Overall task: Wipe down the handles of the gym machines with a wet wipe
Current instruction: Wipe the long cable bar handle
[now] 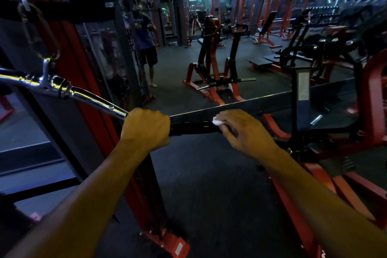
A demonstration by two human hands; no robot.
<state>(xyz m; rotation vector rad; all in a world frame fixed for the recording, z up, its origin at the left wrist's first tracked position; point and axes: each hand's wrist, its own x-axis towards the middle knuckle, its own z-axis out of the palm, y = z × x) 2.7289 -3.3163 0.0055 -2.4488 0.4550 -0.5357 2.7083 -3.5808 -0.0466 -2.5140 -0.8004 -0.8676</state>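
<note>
We see both hands on a lat-pulldown style bar (69,92) hanging from a carabiner (39,33) at upper left. Left hand (146,130) is wrapped tight around the bar where chrome meets the black rubber handle (194,128), fingers fully curled over it, grip closed on the bar. Right hand (247,132) sits at the outer end of that same handle, fingers bent around a small white wet wipe (215,121); the wipe is bunched between fingertips and handle, touching the rubber, only a little of it poking out at the hand's left edge. Right grip mostly closed on the wipe; we cannot tell how far it also wraps the handle underneath.

Handle runs roughly level between the two hands, bare black section showing between them. Behind: red-and-black machine frame (134,174) below the left forearm, dark rubber floor (209,195), a red plate-loaded machine (215,65) mid-room, another person (146,42) standing near the left upright. Lighting dim, bluish.
</note>
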